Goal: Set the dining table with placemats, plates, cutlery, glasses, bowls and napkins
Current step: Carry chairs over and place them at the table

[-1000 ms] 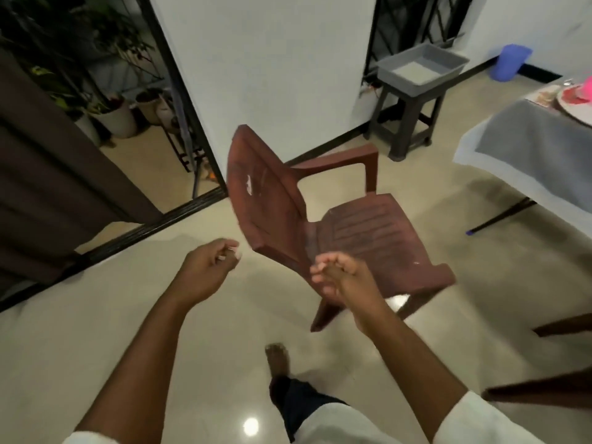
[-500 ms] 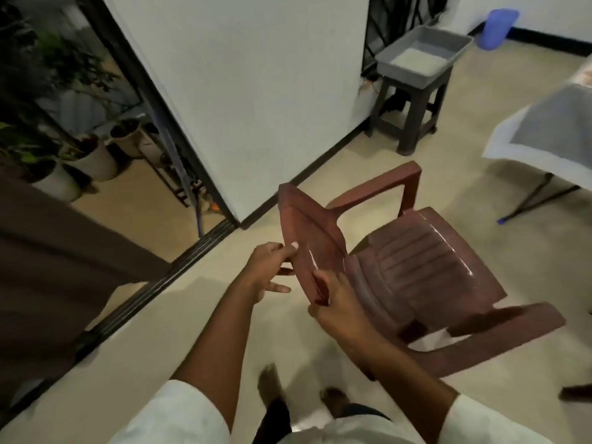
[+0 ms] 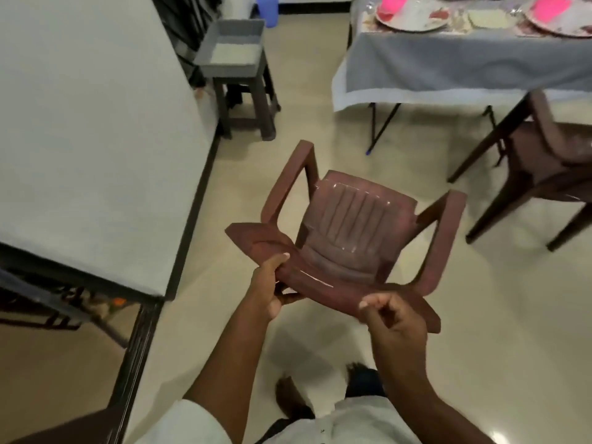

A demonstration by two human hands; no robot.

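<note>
Cream floor tiles (image 3: 480, 315) are spread beneath a grey-clothed dining table (image 3: 464, 59), where plates (image 3: 413, 19) are laid. Grains are held in a grey tray (image 3: 234, 49). A brown plastic chair (image 3: 349, 232) is gripped at its backrest by left hand (image 3: 269, 290) and right hand (image 3: 394, 322).

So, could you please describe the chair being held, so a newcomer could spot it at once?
Start at the grey-clothed dining table at top right, then come down the floor to mid-frame. The brown plastic armchair there is gripped by its backrest in both hands, unlike the second chair standing beside the table.
</note>
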